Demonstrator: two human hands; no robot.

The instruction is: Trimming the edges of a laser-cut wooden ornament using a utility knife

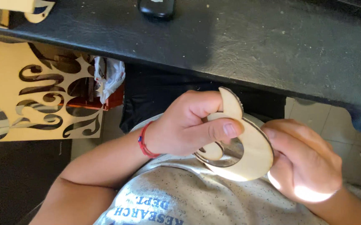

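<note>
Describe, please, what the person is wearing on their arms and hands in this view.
Both forearms are bare, with no sleeves reaching them, and neither hand is gloved. The left hand has a thin red cord bracelet with a small blue bead around the wrist. The right hand shows no ring, watch or band. No rings are visible on the left fingers either.

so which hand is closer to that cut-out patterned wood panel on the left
Left. The left hand, wearing a red wrist cord, grips the curved wooden cut-out on the side toward the patterned panel. The right hand holds the piece's far edge, farther from the panel.
</note>
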